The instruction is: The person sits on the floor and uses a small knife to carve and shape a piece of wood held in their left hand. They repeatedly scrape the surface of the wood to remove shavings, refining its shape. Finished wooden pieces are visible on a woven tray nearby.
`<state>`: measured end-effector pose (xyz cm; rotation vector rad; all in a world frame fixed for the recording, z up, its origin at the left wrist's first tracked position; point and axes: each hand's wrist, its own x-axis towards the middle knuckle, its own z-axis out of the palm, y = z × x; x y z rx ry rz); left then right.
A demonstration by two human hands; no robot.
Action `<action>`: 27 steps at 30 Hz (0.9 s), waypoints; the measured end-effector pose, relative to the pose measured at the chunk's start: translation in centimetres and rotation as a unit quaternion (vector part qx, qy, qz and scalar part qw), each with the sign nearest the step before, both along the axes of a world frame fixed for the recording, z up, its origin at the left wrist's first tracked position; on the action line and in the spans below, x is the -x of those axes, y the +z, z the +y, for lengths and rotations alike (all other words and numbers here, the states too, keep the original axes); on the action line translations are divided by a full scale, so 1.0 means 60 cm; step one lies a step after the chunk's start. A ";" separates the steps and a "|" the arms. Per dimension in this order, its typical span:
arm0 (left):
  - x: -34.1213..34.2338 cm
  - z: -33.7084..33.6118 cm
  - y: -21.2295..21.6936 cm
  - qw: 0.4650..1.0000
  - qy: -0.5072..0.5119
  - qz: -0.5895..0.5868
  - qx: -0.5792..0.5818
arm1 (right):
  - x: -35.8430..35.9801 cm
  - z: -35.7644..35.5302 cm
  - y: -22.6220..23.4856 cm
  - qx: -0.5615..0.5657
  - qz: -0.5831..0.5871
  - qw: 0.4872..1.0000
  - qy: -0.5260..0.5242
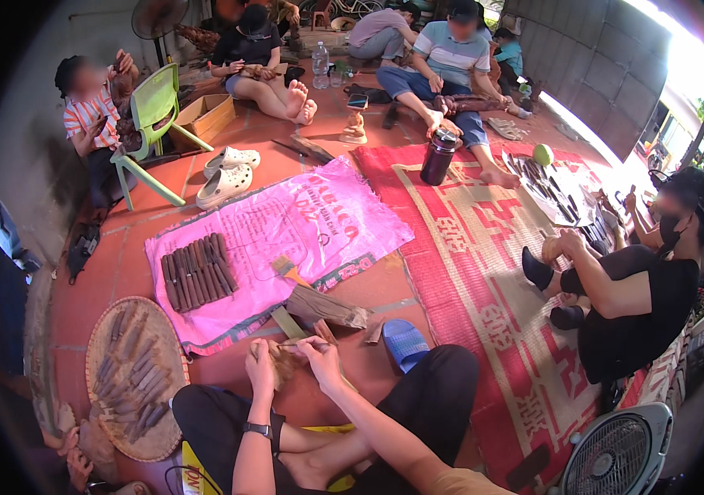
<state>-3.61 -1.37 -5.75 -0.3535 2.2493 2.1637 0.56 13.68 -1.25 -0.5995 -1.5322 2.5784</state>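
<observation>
I sit cross-legged with both hands together in front of my lap. My left hand is closed on a small tan piece that looks like carved wood. My right hand pinches a thin stick-like tool, which reaches across the top of that piece; its tip is too small to make out. Just beyond my hands lie a split wood block and a brush with tan bristles. Dark carved sticks sit in rows on a pink sack.
To my left is a round woven tray of loose brown sticks. A blue slipper lies ahead of my right knee. On the right are a red patterned mat, a fan and a seated person. Several people work farther back.
</observation>
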 end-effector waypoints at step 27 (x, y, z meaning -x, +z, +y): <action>-0.004 0.011 0.031 0.999 0.022 -0.030 0.008 | 0.003 0.010 -0.001 -0.010 -0.007 1.000 0.023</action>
